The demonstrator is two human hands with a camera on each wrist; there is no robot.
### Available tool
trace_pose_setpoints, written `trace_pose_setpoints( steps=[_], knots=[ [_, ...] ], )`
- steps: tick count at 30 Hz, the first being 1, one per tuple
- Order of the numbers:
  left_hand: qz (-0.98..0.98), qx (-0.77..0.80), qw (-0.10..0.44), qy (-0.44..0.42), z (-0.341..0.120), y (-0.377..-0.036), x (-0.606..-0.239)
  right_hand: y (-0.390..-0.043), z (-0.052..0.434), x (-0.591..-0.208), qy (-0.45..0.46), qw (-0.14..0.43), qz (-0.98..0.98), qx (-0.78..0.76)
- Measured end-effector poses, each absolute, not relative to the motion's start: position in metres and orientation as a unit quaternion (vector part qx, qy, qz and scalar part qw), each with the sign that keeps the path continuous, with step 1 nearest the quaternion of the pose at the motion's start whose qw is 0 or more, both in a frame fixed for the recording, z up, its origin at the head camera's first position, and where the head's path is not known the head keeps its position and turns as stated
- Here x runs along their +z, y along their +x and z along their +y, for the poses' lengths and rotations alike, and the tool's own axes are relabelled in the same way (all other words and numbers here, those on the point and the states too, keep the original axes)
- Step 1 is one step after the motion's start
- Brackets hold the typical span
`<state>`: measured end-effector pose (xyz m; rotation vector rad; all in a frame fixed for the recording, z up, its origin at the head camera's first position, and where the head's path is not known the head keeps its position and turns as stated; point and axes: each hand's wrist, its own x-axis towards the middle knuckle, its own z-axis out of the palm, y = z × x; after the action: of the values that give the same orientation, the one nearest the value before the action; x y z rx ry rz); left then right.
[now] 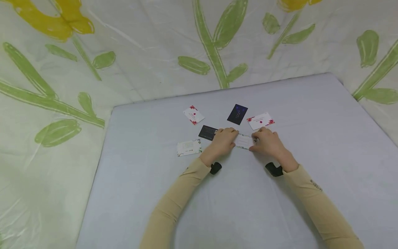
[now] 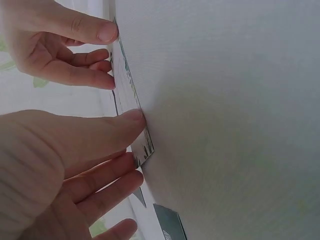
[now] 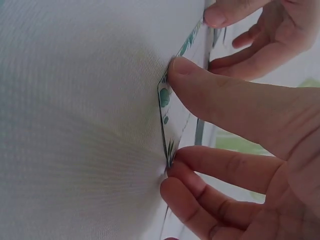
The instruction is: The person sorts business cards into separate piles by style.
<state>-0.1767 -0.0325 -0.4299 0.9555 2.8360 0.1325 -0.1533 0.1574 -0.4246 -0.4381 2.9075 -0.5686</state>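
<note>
Both hands, left hand (image 1: 224, 141) and right hand (image 1: 268, 143), each kept a narrow grip pinching opposite ends of a white leaf-edged paper card (image 1: 243, 141), steadying it flat on the pale grey surface (image 1: 311, 138), five other cards fanned from nine to one o'clock.

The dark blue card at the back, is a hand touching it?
No, the dark blue card lies alone on the table, while the left hand and right hand both pinch the leafy white card nearer the person.

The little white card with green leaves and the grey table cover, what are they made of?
The little white rectangular card with green leaves, held by the left hand and right hand, looks like thin, stiff printed paper: sharp flat edges. The pale grey table cover seems woven cloth: fine weave, matte.
</note>
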Motion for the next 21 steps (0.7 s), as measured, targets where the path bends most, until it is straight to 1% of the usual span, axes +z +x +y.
trace_pose_setpoints(
  steps=[5,10,15,17,21],
  knots=[
    [0.945,0.102,0.054,0.307,-0.034,-0.176,-0.430,-0.154,0.158,-0.425,-0.144,0.066,0.963,-0.217],
    [0.928,0.249,0.033,0.275,-0.039,-0.173,-0.433,-0.155,0.155,-0.427,-0.136,0.059,0.938,-0.314],
    [0.878,0.404,-0.028,0.257,-0.053,-0.170,-0.434,-0.159,0.148,-0.427,-0.150,-0.008,0.904,-0.399],
    [0.856,0.454,-0.042,0.244,-0.063,-0.170,-0.432,-0.161,0.141,-0.425,-0.155,-0.039,0.893,-0.422],
    [0.828,0.521,-0.061,0.198,-0.090,-0.166,-0.421,-0.167,0.120,-0.419,-0.147,-0.057,0.863,-0.481]
  ],
)
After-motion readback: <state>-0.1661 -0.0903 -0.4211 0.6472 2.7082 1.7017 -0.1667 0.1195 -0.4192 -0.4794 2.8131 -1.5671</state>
